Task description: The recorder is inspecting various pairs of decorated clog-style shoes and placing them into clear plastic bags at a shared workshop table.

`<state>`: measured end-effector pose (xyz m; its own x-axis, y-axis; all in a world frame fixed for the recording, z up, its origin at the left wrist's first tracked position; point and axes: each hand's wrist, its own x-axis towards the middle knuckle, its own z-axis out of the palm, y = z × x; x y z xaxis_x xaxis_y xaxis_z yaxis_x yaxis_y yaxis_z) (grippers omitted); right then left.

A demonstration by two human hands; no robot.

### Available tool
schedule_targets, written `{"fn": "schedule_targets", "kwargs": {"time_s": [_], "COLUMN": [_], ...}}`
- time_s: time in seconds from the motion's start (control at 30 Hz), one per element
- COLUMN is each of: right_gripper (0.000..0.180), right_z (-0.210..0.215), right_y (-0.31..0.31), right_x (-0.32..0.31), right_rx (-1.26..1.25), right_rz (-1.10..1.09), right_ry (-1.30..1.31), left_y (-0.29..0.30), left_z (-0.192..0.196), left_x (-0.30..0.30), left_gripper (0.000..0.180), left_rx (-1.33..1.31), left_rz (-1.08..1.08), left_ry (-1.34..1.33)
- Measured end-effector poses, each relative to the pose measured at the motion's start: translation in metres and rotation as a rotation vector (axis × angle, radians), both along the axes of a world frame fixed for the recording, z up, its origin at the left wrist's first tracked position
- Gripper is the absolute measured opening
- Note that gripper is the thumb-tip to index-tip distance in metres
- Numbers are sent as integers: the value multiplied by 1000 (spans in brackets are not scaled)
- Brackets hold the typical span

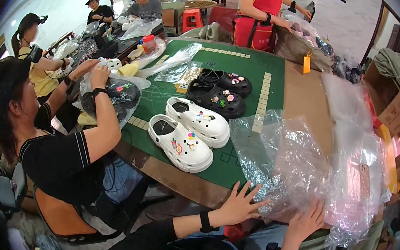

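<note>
A clear plastic bag (291,156) lies flat and crinkled at the near side of the table. My left hand (240,207) is open with fingers spread, its fingertips at the bag's lower left edge. On the bag's near right part rests my right hand (305,222), fingers stretched out over the film. Left of the bag stand two white clogs (184,150) side by side, with colourful charms on their tops. Just behind them is a pair of black clogs (217,99), also with charms. Neither of my hands touches the shoes.
More clear bags (355,179) are stacked at the right. The green tabletop (275,79) carries rows of pale tiles (263,95). At left, a co-worker (57,147) handles bagged dark clogs (121,93). Another person in a red apron (258,17) stands behind a sack (299,49). Cardboard boxes (388,98) stand right.
</note>
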<state>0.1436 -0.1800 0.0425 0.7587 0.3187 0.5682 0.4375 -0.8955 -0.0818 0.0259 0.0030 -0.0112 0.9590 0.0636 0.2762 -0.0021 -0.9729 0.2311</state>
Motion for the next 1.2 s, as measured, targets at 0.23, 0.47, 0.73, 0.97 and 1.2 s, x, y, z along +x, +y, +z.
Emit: {"fn": "schedule_targets", "kwargs": {"time_s": [0.23,0.47,0.73,0.97,1.2], "right_gripper": [47,64,61,67,70], "right_z": [-6,-1,-19,-45,-59], "right_y": [14,66,70,61,55], "right_x": [-11,-45,-39,-11,-1], "right_rx": [146,375,395,44,55], "right_rz": [270,692,934,513,563], "right_ry": [257,503,352,361,461], "left_y": [1,19,43,35,42], "left_z": [-5,5,-1,-9,-17], "left_x": [-4,-17,-30,-24,-20], "left_gripper": [46,46,59,88,105], "left_rx": [11,25,-51,-298,-67], "left_rz": [44,273,498,500,411], "left_ry": [-12,16,-41,-411,-651]}}
